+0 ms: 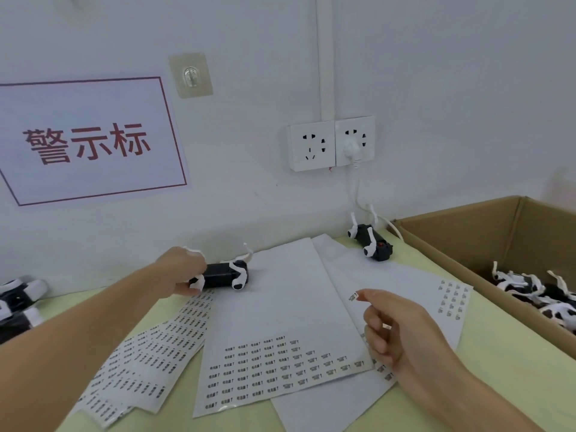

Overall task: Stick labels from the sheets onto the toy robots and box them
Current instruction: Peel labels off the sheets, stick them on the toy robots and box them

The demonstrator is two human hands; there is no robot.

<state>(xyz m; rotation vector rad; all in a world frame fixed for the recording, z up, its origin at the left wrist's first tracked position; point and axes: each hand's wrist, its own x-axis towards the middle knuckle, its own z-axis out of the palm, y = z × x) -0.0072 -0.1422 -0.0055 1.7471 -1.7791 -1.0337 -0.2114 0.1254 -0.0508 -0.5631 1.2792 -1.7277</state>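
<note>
1. Labels: we pinch one small white printed label (353,296) in our right hand (396,328), lifted off the white label sheets (280,322) so its sticky side stays free.
2. Our left hand (180,272) has its grip closed round the black-and-white toy robot (223,275) on the bench (498,353), probably steadying it for sticking.
3. The brown cardboard box (461,232) sits near our right, holding finished robots.

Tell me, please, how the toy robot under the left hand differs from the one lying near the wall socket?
The near toy robot is gripped by the left hand; the far toy robot lies untouched. The near one rests at the label sheets' back edge; the far one sits by the cardboard box. Both are black-bodied with white legs pointing up.
</note>
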